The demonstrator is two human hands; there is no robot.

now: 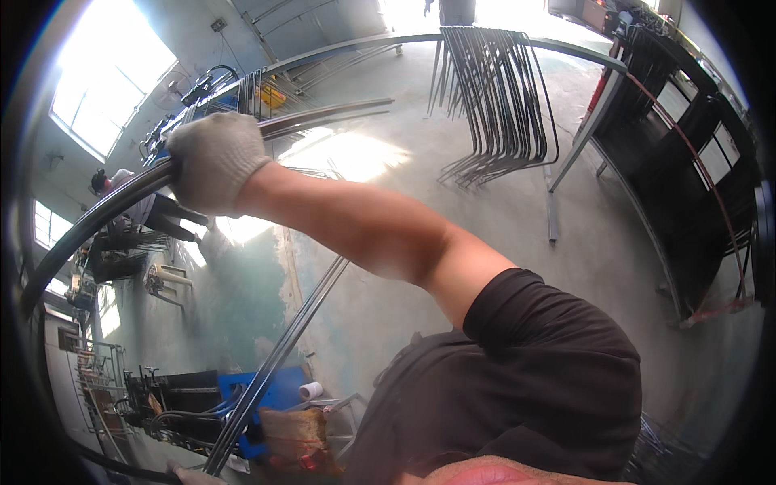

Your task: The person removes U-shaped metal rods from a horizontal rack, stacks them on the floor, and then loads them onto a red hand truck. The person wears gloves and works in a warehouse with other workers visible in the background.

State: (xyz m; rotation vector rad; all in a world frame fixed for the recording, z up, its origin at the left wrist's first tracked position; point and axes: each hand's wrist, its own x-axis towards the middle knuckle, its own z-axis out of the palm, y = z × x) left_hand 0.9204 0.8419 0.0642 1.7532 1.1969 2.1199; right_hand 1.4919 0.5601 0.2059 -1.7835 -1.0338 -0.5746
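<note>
Nearest, at the lower edge of the view, a second gloved hand [194,475] barely shows beside the low end of a thin bundle of metal rods [279,356] — which hand it is and how it is closed cannot be told. Above it the person's right hand [214,162], in a white knit glove, is wrapped fully shut around a long dark metal bar [105,210] that curves across the left of the view; the arm is stretched out, which looks like a way to keep so long a piece steady and level. Below stands a blue machine [279,388] with hoses. Farther off, across the bare concrete floor [501,267], bent rod frames [493,105] hang from a long rail — probably kept off the ground for sorting — and dark racks [695,162] line the right wall.
</note>
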